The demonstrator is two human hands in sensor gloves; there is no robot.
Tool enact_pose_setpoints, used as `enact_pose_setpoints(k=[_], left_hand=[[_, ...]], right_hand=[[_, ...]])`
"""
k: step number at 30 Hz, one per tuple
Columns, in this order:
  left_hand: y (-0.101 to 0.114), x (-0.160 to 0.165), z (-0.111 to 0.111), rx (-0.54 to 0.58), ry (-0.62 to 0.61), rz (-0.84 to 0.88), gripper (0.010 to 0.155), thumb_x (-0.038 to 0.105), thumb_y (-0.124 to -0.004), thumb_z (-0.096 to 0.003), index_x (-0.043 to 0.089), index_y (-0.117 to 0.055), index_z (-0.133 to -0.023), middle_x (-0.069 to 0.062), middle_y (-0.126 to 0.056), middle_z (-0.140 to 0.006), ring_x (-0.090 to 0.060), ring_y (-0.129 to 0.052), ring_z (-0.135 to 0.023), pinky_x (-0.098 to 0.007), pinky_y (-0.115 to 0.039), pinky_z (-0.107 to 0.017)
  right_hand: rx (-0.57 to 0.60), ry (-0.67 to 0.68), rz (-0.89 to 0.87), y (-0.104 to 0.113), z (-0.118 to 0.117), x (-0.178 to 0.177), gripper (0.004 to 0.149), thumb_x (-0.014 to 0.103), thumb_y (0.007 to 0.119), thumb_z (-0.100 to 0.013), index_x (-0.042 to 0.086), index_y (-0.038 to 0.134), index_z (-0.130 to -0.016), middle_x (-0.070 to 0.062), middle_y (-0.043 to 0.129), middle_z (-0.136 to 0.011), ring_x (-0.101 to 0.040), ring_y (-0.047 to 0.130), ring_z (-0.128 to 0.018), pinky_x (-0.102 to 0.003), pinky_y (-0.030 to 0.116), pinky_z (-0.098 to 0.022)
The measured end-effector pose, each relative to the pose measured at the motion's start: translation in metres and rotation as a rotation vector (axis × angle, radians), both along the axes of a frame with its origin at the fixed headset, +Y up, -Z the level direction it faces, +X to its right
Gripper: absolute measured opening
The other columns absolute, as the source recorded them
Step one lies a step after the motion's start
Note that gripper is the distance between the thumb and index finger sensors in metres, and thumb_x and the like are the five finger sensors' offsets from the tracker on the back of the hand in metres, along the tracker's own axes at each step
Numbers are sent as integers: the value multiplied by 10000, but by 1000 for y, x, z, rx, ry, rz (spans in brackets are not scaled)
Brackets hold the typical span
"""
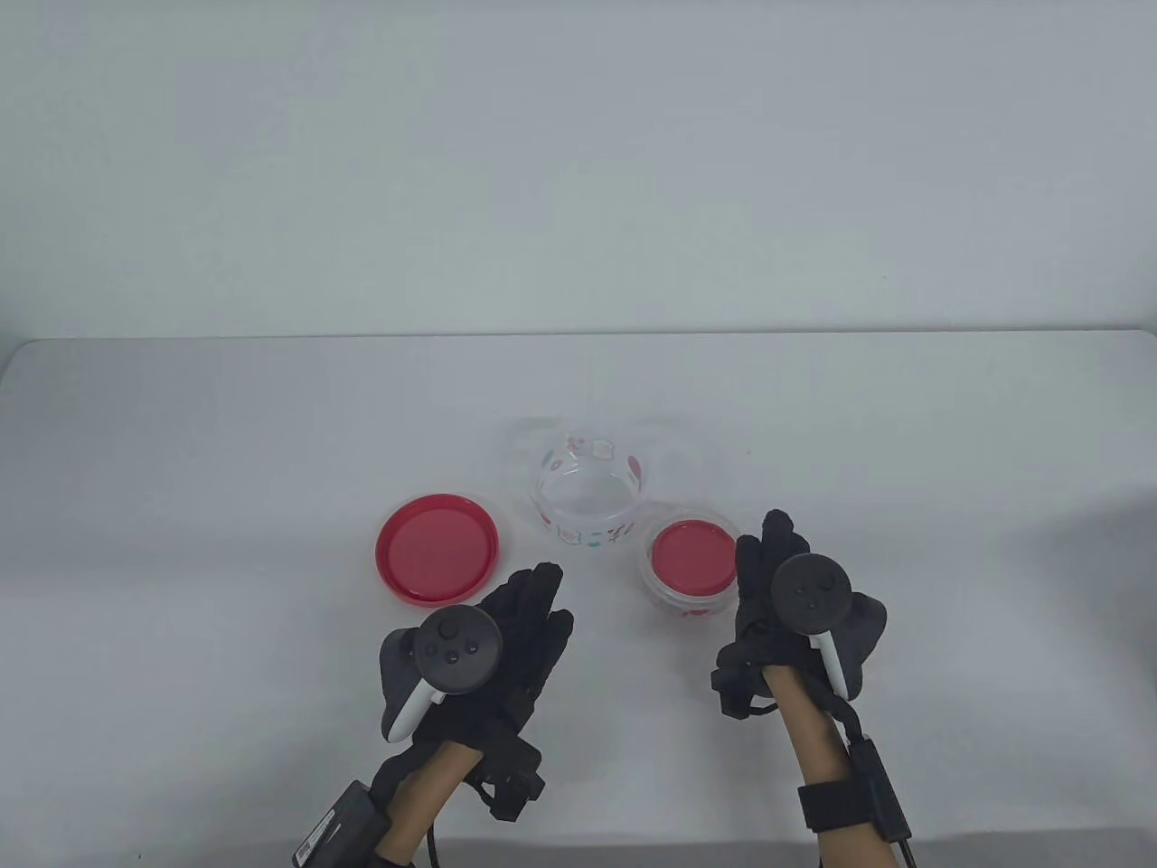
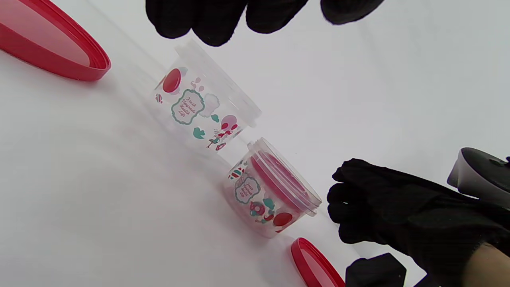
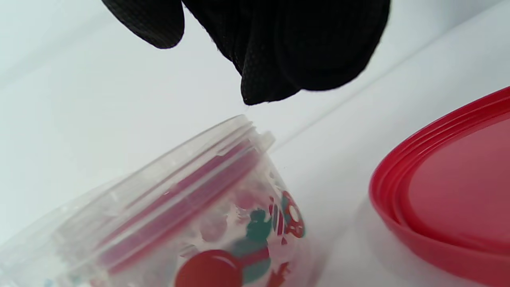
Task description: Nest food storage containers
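In the table view, a white surface [image 1: 226, 452] fills the lower half of the frame. Near the middle stands a large clear container [image 1: 589, 493] with printed pictures, open at the top. At its left, a little lower, lies a large red lid [image 1: 437, 547], flat on the surface. At the lower right of the large container, just beside it, stands a small clear container [image 1: 691, 565] with a small red lid [image 1: 693, 558] in its mouth. The left hand [image 1: 506, 646] is at the lower centre-left, below the large lid, with fingers stretched out and holding nothing. The right hand [image 1: 800, 615] is just at the right of the small container; its fingertips are close to the rim, but I cannot tell if they touch it.

In the left wrist view, the scene is tilted. The gloved fingers [image 2: 215, 20] of the left hand hang from the top edge, spread and empty. The large red lid [image 2: 55, 44] is in the upper left corner, the large clear container [image 2: 203, 103] in the middle, and the small clear container [image 2: 271, 191] below it to the right. The right hand [image 2: 398, 211] is at the lower right, near the small container, apart from it. A second red lid [image 2: 314, 265] shows at the bottom edge.

In the right wrist view, the fingers [image 3: 295, 52] of the right hand hang from the top, just above the rim of the small clear container [image 3: 179, 223] at the lower left, gripping nothing. A red lid [image 3: 450, 199] lies at the right edge.
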State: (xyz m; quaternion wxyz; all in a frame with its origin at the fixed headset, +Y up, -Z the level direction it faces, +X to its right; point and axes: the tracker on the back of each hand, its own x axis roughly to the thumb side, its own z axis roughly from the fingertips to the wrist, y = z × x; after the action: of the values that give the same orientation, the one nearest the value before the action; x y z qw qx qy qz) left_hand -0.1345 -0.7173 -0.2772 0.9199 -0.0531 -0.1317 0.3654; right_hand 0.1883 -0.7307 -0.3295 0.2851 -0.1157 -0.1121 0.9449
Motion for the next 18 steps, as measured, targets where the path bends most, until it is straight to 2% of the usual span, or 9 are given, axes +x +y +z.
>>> enact_pose_setpoints(k=[8, 13, 18], left_hand=[[0, -1, -1, -7, 8, -22, 653, 530, -456, -660, 256, -305, -1234, -157, -365, -1280, -466, -384, -1133, -672, -253, -772], [-3, -3, -3, -30, 9, -21, 655, 530, -456, -660, 256, -301, -1233, -159, -355, -1282, -463, -375, -1136, -671, -248, -773], [-4, -3, -3, -37, 8, -26, 656, 527, -457, -661, 250, -299, -1233, -161, -350, -1281, -465, -372, -1134, -659, -239, -781]], right_hand=[[-142, 23, -45, -10, -7, 1, 609, 404, 617, -641, 31, 484, -1103, -227, 631, -1013, -312, 853, -584, -369, 808, -345], [-357, 60, -32, -16, -19, -7, 602, 401, 600, -649, 74, 447, -1131, -249, 539, -1084, -329, 842, -615, -386, 801, -373], [-287, 53, -56, -24, -19, -9, 595, 367, 590, -647, 60, 418, -1128, -243, 579, -1067, -303, 879, -559, -361, 819, -334]])
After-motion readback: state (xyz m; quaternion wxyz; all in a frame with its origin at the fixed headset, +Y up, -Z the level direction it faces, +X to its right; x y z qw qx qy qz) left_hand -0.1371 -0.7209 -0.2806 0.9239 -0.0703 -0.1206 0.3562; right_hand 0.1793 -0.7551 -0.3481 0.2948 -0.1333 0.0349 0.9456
